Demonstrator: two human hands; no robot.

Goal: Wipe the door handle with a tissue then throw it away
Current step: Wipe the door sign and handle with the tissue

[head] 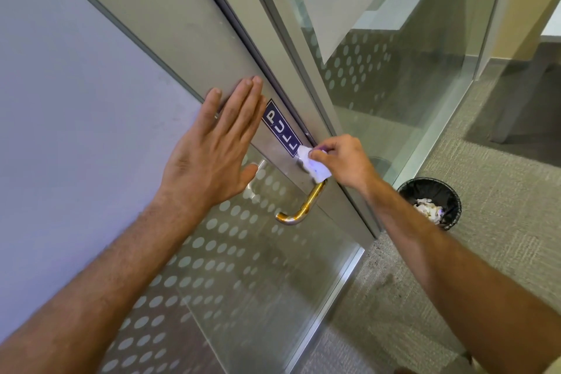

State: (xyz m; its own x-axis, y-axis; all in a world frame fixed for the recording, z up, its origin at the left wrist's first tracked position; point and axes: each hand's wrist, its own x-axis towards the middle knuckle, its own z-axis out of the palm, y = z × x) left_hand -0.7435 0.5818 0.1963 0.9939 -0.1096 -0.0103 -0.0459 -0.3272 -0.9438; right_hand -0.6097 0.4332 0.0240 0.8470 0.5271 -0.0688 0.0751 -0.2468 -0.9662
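A curved metal door handle [306, 205] with a golden sheen juts from the door's metal frame, below a blue PULL sticker [280, 129]. My right hand [343, 161] pinches a crumpled white tissue [314, 165] against the upper end of the handle. My left hand [212, 146] lies flat with fingers spread on the door, left of the sticker, holding nothing. On the floor to the right stands a black-lined waste bin [431, 202] with crumpled tissues inside.
The glass door [230, 267] carries a frosted dot pattern. A fixed glass panel [394, 85] stands to its right. Grey carpet [501, 237] covers the floor around the bin.
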